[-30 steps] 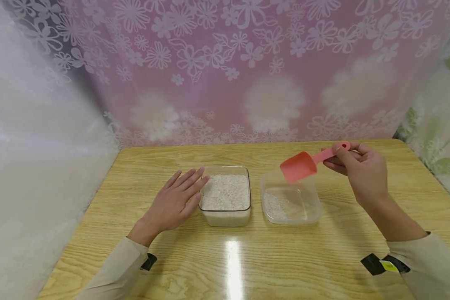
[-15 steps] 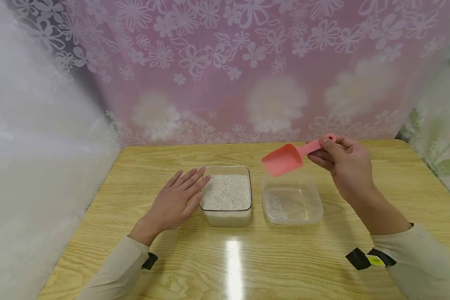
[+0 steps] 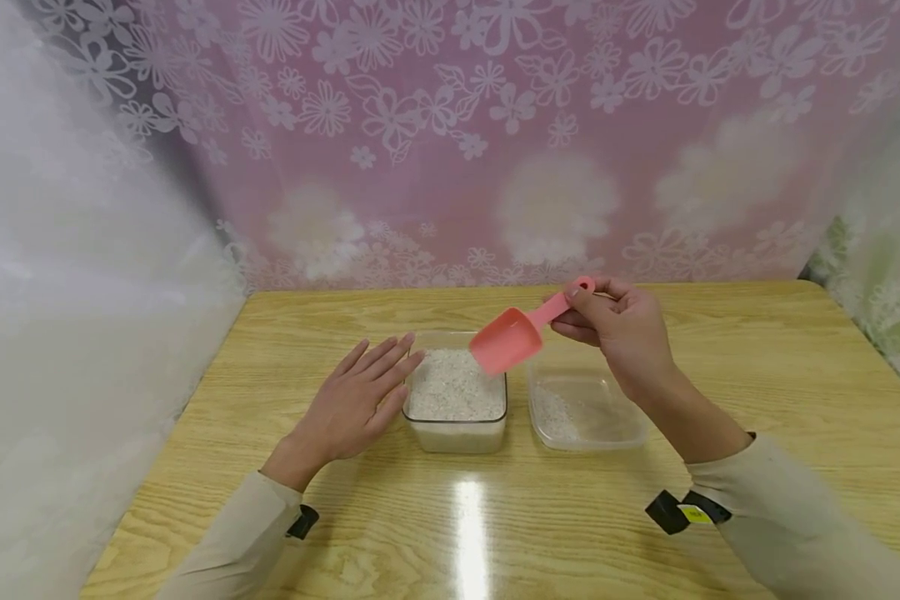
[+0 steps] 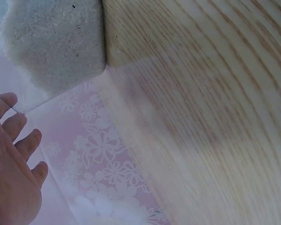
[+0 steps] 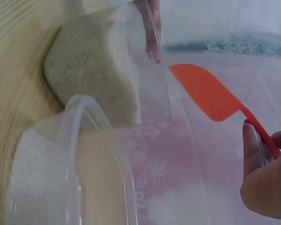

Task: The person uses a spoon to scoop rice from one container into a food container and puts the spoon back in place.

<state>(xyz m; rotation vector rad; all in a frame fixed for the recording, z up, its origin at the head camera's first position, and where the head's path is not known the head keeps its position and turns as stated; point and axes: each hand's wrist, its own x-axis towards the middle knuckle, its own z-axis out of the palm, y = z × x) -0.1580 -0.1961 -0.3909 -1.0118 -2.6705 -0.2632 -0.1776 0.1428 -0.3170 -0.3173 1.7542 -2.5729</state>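
My right hand [image 3: 621,333] pinches the handle of a pink scoop [image 3: 507,342], thumb on top near the hanging hole. The scoop's bowl looks bare inside and overlaps the right rim of a glass container [image 3: 457,435] filled with white rice [image 3: 450,387]. In the right wrist view the scoop [image 5: 206,93] stands above that container's rim. My left hand [image 3: 352,408] lies with straight fingers over the container's left rim; the left wrist view shows those fingers [image 4: 28,145] at the rim. To the right sits a clear plastic tub [image 3: 607,417] with a little rice along its left side.
The containers stand side by side with a narrow gap on a wood-grain table [image 3: 330,533]. Behind the table hangs a pink flowered curtain [image 3: 435,192], with pale sheets at both sides. A dark camera strap [image 3: 667,510] sits at my right wrist.
My right hand has carried the scoop leftward, from over the plastic tub to over the right edge of the rice container. The left hand stays at the rim.
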